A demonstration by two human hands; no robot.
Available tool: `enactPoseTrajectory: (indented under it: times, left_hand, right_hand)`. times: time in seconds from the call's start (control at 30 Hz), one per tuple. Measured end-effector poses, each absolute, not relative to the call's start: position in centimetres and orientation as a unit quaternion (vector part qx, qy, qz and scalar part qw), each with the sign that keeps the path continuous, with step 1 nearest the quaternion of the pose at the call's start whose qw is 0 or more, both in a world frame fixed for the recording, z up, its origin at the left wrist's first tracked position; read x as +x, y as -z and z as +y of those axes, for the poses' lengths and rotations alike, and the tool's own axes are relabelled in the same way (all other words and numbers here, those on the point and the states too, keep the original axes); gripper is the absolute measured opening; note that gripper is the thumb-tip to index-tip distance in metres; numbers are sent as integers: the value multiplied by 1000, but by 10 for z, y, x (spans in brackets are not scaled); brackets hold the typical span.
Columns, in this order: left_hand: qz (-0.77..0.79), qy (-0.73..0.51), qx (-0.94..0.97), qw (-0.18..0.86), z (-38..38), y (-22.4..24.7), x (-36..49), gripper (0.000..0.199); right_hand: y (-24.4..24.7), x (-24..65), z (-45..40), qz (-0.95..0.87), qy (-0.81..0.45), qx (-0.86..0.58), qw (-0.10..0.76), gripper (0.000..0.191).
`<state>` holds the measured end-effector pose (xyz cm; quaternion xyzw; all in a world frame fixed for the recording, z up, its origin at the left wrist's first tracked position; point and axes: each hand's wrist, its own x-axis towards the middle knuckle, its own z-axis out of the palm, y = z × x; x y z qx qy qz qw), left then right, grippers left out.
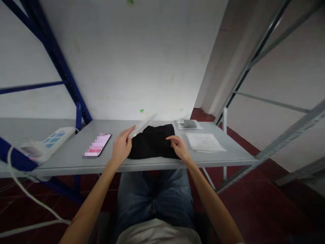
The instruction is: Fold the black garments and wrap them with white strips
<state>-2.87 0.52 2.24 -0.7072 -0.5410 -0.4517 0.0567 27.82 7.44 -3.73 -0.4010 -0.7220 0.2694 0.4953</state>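
A folded black cloth [152, 142] lies on the grey table in front of me, near its front edge. In my left hand [122, 145] is a flat, whitish translucent plastic bag [143, 126], tilted up over the cloth's left part; the fingers are closed on its lower end. My right hand [178, 145] rests at the right side of the cloth, its index finger stretched toward the middle and the other fingers curled at the fabric. Whether the right fingers pinch the cloth is hard to see, but they touch it.
To the right lie a stack of white plastic bags [204, 141] and, behind it, a clear packet with something dark inside [189, 124]. A phone [99, 145] and a white power strip [57, 140] are on the left. Blue [61, 67] and grey [243, 74] metal frames flank the table.
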Motion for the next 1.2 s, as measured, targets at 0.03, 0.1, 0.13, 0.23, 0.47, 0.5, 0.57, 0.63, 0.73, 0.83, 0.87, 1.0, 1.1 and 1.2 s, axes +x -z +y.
enactPoseTrajectory:
  times: [0.03,0.1,0.13,0.23,0.47,0.5,0.57,0.63,0.73,0.83,0.87,1.0,1.1,1.2]
  left_hand:
    - [-518,445,-728,48,5,-20,-24,58]
    - [-481,419,-769,33,5,-15,-15,61]
    - [-468,403,-786,29,5,-13,-10,63]
    - [-449,365,-815,30,5,-6,1,63]
    - [-451,344,-821,63,9,1,7,45]
    - [-447,353,-819,69,8,-1,7,44]
    - [-436,366,-818,78,5,-8,7,39]
    - [-428,372,-820,82,1,-16,7,28]
    - [-414,374,-826,86,-4,-26,9,8]
    - [-409,380,-825,86,-5,-27,11,13]
    - [-408,380,-826,87,-5,-25,12,13]
    - [-410,370,-826,107,-3,-22,13,12]
    - [-433,358,-817,130,-8,-26,18,7]
    - [-483,333,-802,115,-17,-34,28,20]
  right_hand:
    - [39,278,76,-730,-245,-409,490,34]
    - [41,278,78,-737,-220,-419,482,34]
    - [42,279,79,-736,-222,-421,481,32]
    - [43,278,78,-718,-244,-428,492,30]
    - [11,270,48,-686,-121,-491,524,48]
    - [4,268,41,-697,-132,-493,504,50]
    - [-10,266,27,-733,-165,-488,443,47]
    - [-19,265,15,-766,-199,-480,378,34]
    - [-23,265,5,-778,-250,-484,313,20]
    - [-18,263,5,-758,-329,-475,303,23]
    - [-15,261,6,-747,-367,-461,307,24]
    - [-2,252,16,-699,-476,-408,344,29]
    - [5,245,22,-670,-463,-413,409,29]
    - [8,239,22,-641,-407,-437,482,28]
